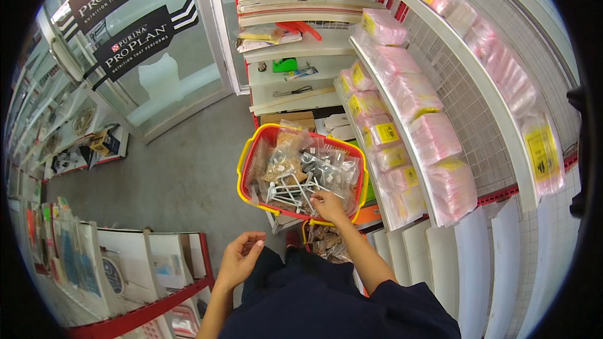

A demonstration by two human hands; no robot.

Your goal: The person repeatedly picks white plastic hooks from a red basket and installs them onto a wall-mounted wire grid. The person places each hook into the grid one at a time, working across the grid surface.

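Reaching into the red basket (251, 162), right hand (328, 204) touches white hooks (292, 189).

Glossy plastic basket (251, 162) (red) holds shiny metal hooks (290, 189).

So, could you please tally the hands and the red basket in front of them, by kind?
Basket: 1
Hands, left hand and right hand: 2
Total: 3

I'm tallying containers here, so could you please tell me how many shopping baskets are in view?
1: a red and yellow shopping basket on the floor beside the shelving, where the right hand reaches among white metal hooks. More may be hidden behind it.
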